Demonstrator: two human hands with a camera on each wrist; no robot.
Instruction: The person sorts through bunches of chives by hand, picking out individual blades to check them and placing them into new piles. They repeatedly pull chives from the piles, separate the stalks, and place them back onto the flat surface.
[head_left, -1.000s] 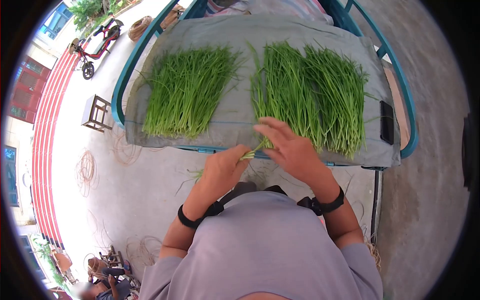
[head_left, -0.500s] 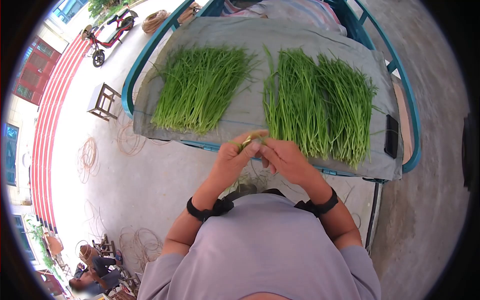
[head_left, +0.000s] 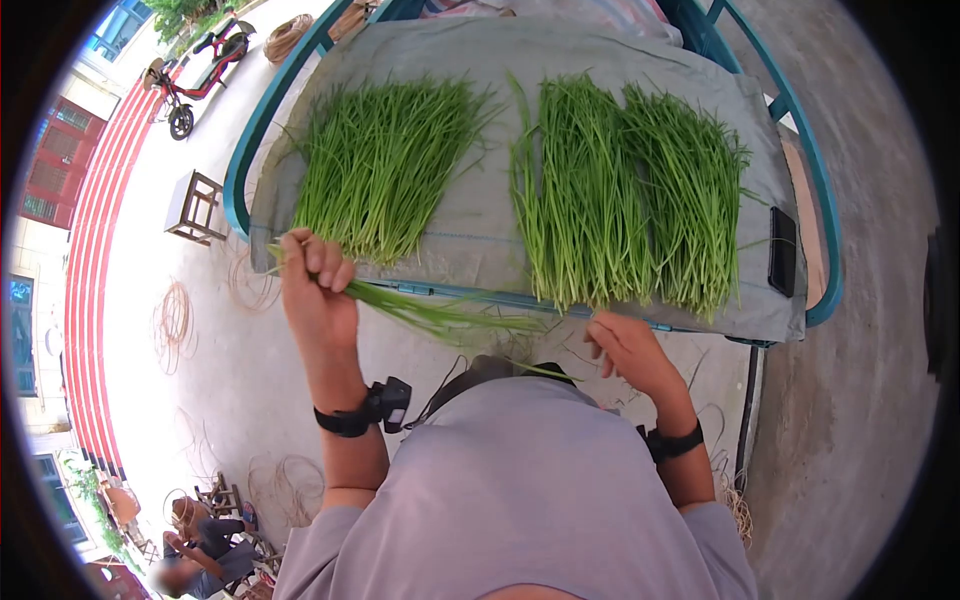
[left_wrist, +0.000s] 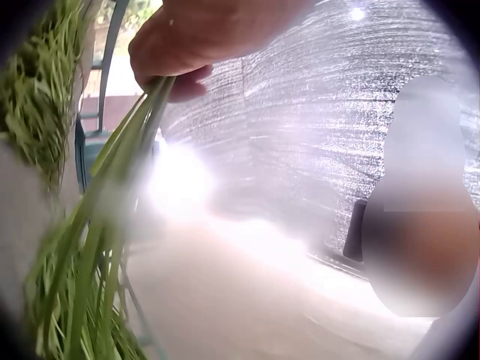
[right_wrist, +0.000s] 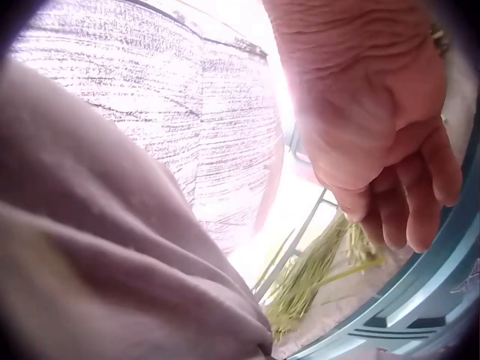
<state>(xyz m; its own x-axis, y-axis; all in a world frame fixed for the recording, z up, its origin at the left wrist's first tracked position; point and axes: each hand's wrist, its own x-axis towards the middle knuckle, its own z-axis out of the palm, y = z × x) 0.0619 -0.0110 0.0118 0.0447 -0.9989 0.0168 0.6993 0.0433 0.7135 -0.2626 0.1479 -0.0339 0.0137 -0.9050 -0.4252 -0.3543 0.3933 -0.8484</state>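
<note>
The left hand (head_left: 318,290) is raised at the cart's near left corner and grips a thin bunch of long green stalks (head_left: 430,312), whose loose ends trail to the right past the body. In the left wrist view the stalks (left_wrist: 94,232) hang from the fingers of that hand (left_wrist: 202,45). Beyond the cart's front edge, the right hand (head_left: 632,352) hangs with loosely bent fingers, holding nothing; the right wrist view shows the same hand (right_wrist: 375,142) above the blue rim. Piles of green stalks lie on the grey cloth, one at left (head_left: 385,170), two at right (head_left: 590,190).
The grey cloth (head_left: 480,245) covers the cart bed inside a blue rail (head_left: 240,180). A black phone (head_left: 782,252) lies at its right edge. Left on the ground stand a stool (head_left: 195,208) and a red scooter (head_left: 208,80); a person sits at lower left (head_left: 210,545).
Both hands were together at the front edge. The left hand has moved left and up with the stalks, drawing them out sideways; the right hand has let go and moved right and down.
</note>
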